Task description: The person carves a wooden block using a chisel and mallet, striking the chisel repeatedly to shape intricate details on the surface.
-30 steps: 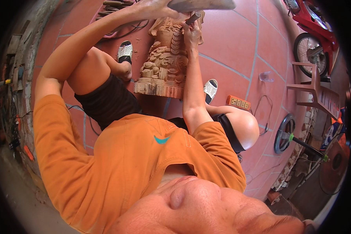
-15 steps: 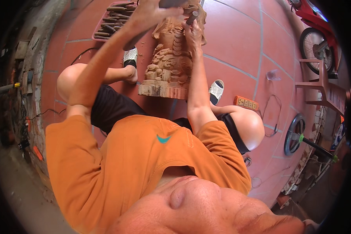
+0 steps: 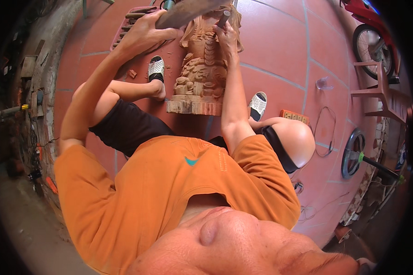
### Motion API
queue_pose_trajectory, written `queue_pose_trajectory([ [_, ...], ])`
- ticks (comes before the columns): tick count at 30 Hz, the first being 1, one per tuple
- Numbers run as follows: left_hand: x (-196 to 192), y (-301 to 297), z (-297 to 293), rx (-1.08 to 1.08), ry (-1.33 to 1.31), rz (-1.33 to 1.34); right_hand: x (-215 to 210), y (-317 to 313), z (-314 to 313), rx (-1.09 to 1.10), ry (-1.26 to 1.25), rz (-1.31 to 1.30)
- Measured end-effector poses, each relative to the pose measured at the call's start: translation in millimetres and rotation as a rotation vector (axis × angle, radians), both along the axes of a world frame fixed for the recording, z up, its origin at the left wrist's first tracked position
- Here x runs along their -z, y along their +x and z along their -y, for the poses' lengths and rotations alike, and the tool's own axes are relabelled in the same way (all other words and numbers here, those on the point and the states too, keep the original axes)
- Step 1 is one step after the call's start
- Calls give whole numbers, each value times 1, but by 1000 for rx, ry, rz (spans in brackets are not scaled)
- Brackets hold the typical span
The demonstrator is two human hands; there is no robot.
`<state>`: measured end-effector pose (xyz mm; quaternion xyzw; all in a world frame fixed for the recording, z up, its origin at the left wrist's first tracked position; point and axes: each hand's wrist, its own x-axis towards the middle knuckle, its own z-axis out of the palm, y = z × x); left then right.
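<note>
A carved wooden statue (image 3: 201,73) stands upright on its thick base between my feet, its top cut off by the frame's upper edge. My left hand (image 3: 144,35) is closed round one end of a long, flat wooden mallet (image 3: 188,13), raised beside the statue's upper part. My right hand (image 3: 227,37) grips a chisel (image 3: 224,19) by its handle against the upper right of the carving. Only the round end of that handle shows; the blade is hidden.
A pink tray (image 3: 120,33) of wooden-handled tools sits at the far left, beside wood chips (image 3: 132,73). To the right are an orange power strip (image 3: 294,116), a clear cup (image 3: 324,83), a plastic chair (image 3: 381,94), a red motorbike (image 3: 376,50) and a black wheel (image 3: 352,153).
My left hand has swung left and nearer with the mallet, away from the chisel's end. My right hand keeps its place on the chisel. The view has shifted slightly.
</note>
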<state>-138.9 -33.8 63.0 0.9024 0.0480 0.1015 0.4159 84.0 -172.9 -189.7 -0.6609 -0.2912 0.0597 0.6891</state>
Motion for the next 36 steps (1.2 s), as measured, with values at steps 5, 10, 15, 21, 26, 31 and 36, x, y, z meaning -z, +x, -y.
queue_pose_trajectory([
  [5,-49,-5,32,-103,-369,-56,4,11,-2,-98,30,-115],
  [10,-49,11,32,-72,-392,-36,10,13,-5,-11,32,-16],
  [15,24,26,8,-94,-43,136,-5,0,-7,7,-113,18],
  [21,65,36,-11,-141,19,-91,-22,-8,1,25,-218,60],
  [26,70,41,-6,-151,105,32,-18,-5,-2,53,-206,98],
  [31,84,41,-12,-143,207,-52,-23,-9,-3,29,-209,82],
  [36,86,39,-14,-119,216,-89,-26,-12,-2,20,-187,72],
])
